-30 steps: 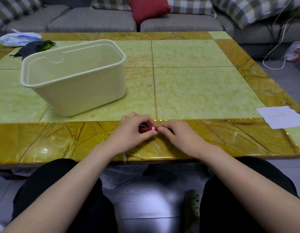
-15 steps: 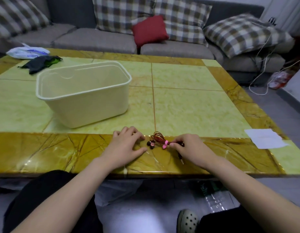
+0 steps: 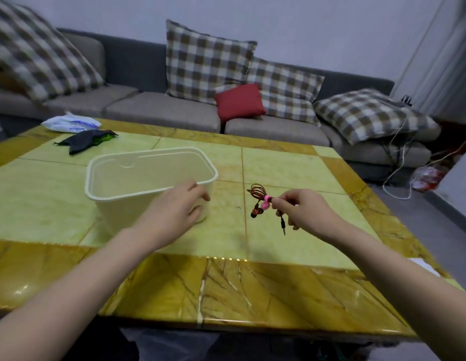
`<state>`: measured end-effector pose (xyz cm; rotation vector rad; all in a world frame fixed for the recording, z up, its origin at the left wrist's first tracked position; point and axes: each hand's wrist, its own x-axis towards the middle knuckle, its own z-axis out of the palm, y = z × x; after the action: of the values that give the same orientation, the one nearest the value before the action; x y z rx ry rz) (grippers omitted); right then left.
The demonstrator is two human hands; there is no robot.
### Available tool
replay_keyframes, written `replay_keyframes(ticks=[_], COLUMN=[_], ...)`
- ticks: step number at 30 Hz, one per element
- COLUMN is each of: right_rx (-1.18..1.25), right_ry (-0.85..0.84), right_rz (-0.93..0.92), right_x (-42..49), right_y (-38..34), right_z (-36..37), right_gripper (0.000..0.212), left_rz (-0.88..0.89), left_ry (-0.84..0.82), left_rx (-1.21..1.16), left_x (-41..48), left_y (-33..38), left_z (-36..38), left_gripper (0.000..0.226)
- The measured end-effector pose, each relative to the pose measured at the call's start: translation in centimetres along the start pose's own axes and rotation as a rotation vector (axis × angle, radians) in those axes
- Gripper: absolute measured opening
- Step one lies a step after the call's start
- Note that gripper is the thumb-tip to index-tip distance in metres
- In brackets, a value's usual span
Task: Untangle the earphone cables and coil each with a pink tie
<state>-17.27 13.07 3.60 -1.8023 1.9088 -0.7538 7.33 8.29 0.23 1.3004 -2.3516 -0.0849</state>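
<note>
While the right hand (image 3: 304, 212) pinches them at the tie (image 3: 266, 203), the earphones (image 3: 258, 195) hang clear of the table (image 3: 291, 282), just right of its centre seam. And that's a tidy bundle! The reddish-brown cable sits in a small loop above the pink band. The buds (image 3: 255, 212) dangle below it, and the dark plug (image 3: 283, 226) trails straight down under the knuckles. Thumb and forefinger are closed on the bundle right at the band, with the other fingers curled in behind.

Over to the left hand (image 3: 171, 214): it's holding nothing, palm down, fingers loose and slightly bent. It hovers at the near right corner of the tub (image 3: 148, 173). Whether the fingertips actually touch the tub wall, I can't tell from this angle. The hands are well apart, earphones between them but much nearer the right.

The cream tub stands upright on the pale green slab, left of the seam. Further back on the left lie a dark cloth (image 3: 85, 140) and a white bag (image 3: 70, 123), side by side near the far edge. A slip of paper (image 3: 423, 265) peeks in at the right edge. Beyond the table runs a grey sofa (image 3: 158, 110) with checked cushions (image 3: 208, 63) and one red cushion (image 3: 239, 102).
</note>
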Motion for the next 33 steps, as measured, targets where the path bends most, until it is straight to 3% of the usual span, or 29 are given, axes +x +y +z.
replay_keyframes(ticks=[2, 5, 8, 14, 19, 25, 30, 33], right_rx=[0.041, 0.095, 0.155, 0.106, 0.153, -0.226, -0.237, -0.122], right_ry=[0.037, 0.068, 0.043, 0.054, 0.228, -0.092, -0.007, 0.085], right_rz=[-0.059, -0.126, -0.148, -0.184, -0.231, -0.145, -0.258, -0.356], right_x=[1.5, 3.4, 4.9, 7.3, 7.7, 7.8, 5.5, 2.8], right_y=[-2.4, -5.9, -8.3, -10.3, -10.0, -8.0, -8.6, -9.9], right_z=[0.3, 1.6, 3.3, 6.0, 8.0, 9.7, 7.1, 4.3], right_gripper=[0.025, 0.026, 0.023, 0.019, 0.014, 0.024, 0.024, 0.021], left_rz=[-0.046, -0.202, -0.226, -0.112, -0.057, -0.11, -0.125, -0.133], left_ry=[0.123, -0.015, -0.1, -0.059, -0.06, -0.08, -0.093, -0.084], left_rx=[0.06, 0.3, 0.399, 0.349, 0.31, 0.262, 0.259, 0.25], left_x=[0.8, 1.4, 1.2, 0.0, -0.5, -0.6, -0.6, -0.7], left_y=[-0.7, -2.4, -3.1, -2.1, -1.3, -0.9, -0.9, -0.9], left_z=[-2.0, -3.1, -2.8, -2.9, -2.7, -2.9, -3.0, -3.1], left_gripper=[0.026, 0.032, 0.03, 0.03, 0.029, 0.028, 0.029, 0.028])
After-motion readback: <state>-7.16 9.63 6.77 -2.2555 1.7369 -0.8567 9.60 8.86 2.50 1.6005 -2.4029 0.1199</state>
